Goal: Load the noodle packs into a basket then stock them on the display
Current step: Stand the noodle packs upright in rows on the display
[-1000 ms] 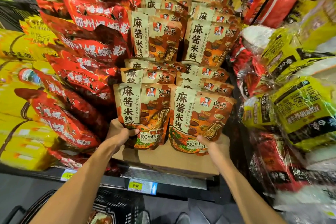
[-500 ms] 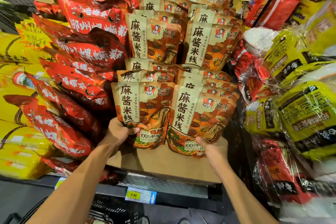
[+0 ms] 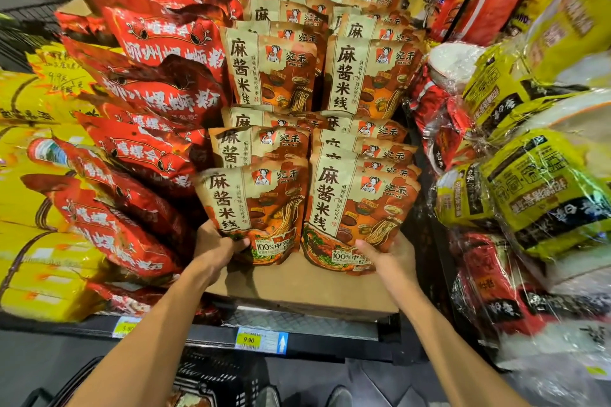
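Stocking well along: display rows look full. Left hand point(image 3: 216, 249) grips front-left noodle pack point(image 3: 254, 211); right hand point(image 3: 390, 259) pinches front-right pack point(image 3: 358, 208). Basket point(image 3: 218, 380) below, contents mostly hidden.

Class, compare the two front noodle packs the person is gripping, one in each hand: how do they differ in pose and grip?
The left front pack sits lower and tilts; the right front pack stands higher and straighter. The left hand wraps the left pack's bottom corner, while the right hand holds the right pack's lower edge, thumb on its face. Both share the same brown-and-orange design.
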`<state>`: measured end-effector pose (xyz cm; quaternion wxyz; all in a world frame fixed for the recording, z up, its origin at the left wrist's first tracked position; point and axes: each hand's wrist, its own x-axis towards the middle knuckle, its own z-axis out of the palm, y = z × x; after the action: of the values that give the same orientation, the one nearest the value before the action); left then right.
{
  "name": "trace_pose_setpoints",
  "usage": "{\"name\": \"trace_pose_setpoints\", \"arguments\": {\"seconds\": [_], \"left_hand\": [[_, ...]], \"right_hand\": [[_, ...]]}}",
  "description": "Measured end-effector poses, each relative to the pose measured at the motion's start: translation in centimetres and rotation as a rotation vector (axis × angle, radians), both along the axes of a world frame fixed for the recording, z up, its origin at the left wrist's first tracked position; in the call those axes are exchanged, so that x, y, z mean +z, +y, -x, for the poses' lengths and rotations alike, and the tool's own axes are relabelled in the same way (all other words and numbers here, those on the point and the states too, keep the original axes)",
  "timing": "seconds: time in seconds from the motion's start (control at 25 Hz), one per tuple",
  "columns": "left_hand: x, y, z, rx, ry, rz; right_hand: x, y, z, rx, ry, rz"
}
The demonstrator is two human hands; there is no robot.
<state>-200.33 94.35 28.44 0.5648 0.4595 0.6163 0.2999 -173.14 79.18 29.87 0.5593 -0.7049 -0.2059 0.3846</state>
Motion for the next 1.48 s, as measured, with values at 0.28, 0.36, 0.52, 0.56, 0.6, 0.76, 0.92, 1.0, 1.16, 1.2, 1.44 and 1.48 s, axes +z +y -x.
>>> {"name": "trace_pose_setpoints", "arguments": {"seconds": [0.28,0.36,0.52,0.56,0.6,0.76,0.92,1.0,1.16,1.2,1.44,1.48], "left_hand": [[0.8,-0.3,-0.1,0.08,-0.002,-0.056],[1.1,-0.1,0.1,0.127,-0.029,-0.034],[2.1,0.3,0.5,0.112,-0.072,-0.038],[2.8,0.2,0.4,0.1,-0.064,-0.057],[3.4,0.1,0.3,0.089,-0.061,-0.079],[5.4,0.4,0.1,0.103,-0.039,-0.181],[8.8,0.8,-0.2,0.058,-0.013,-0.274],[10.9,0.9,-0.3,0.04,0.053,-0.372],[14.8,0.9,-0.4,-0.098,0.306,-0.624],[15.8,1.0,-0.5,-0.146,0.42,-0.688],[20.0,1.1,-1.2,-0.313,0.897,-0.979],[20.6,1.0,-1.0,-0.323,0.926,-1.006]], "right_hand": [[-0.1,-0.6,0.1,0.064,0.013,-0.019],[0.1,-0.9,0.3,0.062,0.017,-0.045],[1.2,-1.1,0.3,0.05,0.021,-0.117],[1.5,-1.1,0.2,0.053,0.014,-0.134],[1.8,-1.1,0.1,0.059,0.007,-0.155],[3.8,-0.8,-0.7,0.07,-0.041,-0.185],[7.1,0.2,-2.0,0.077,-0.111,-0.194],[9.3,0.6,-2.3,0.091,-0.245,-0.153],[13.7,1.3,-2.8,0.137,-0.653,-0.026],[14.8,1.5,-2.7,0.162,-0.747,0.017],[20.5,2.0,-0.5,0.252,-1.195,0.118],[21.1,2.0,0.1,0.259,-1.244,0.125]]}}
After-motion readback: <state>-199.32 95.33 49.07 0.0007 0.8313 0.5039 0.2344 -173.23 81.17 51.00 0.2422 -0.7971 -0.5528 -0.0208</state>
